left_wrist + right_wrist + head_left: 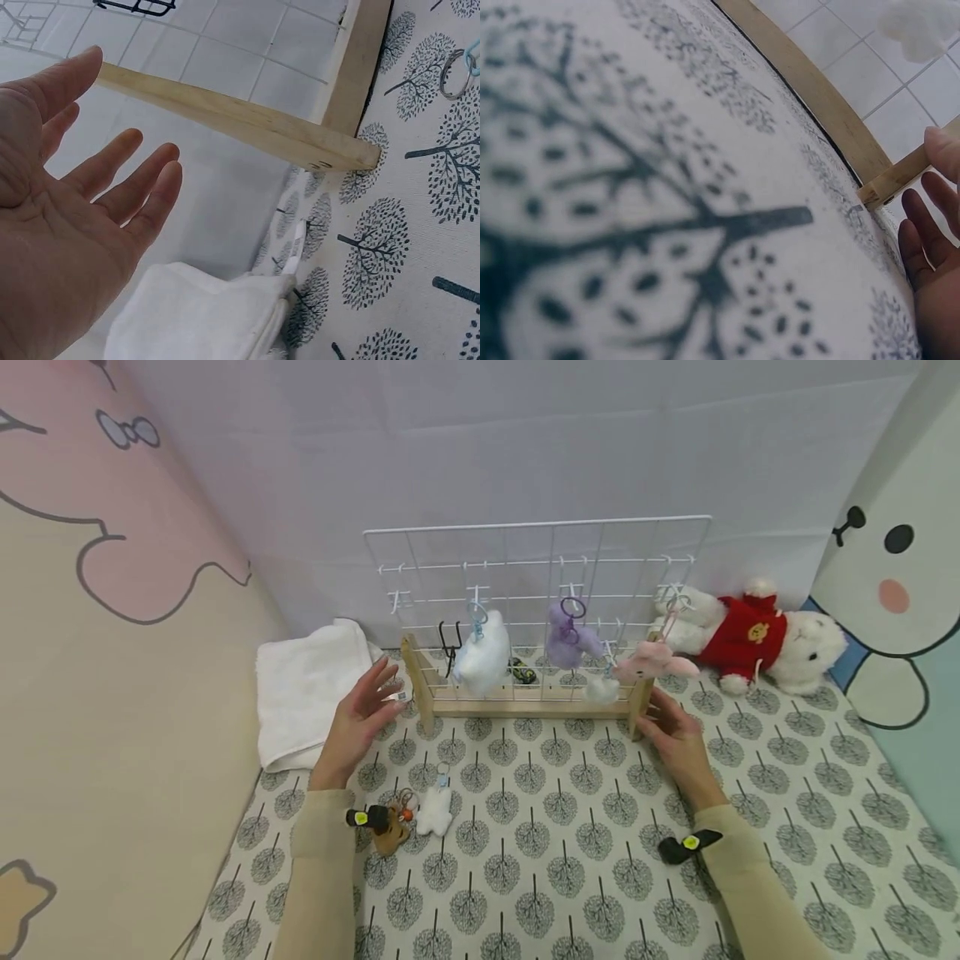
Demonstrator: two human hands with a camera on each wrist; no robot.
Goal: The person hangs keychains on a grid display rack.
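Observation:
A white wire grid rack (536, 529) stands in wooden feet. From its hooks hang a light-blue plush keychain (482, 653), a purple plush keychain (567, 639), a pink plush keychain (651, 662) and a small white plush keychain (602, 690). My left hand (358, 722) is just left of the rack's left wooden foot (349, 152); its fingers are spread, holding nothing, and apart from the wood. Beside the right wooden foot (889, 182) is my right hand (677, 743). Its thumb lies against the wood, while the other fingers extend loosely along the outer side.
A folded white towel (303, 693) lies at the left. Behind the right side rests a white plush toy in a red sweater (750, 633). In front are a brown bear keychain (390, 837) and a white plush keychain (435, 810). A black hook (450, 647) hangs on the grid.

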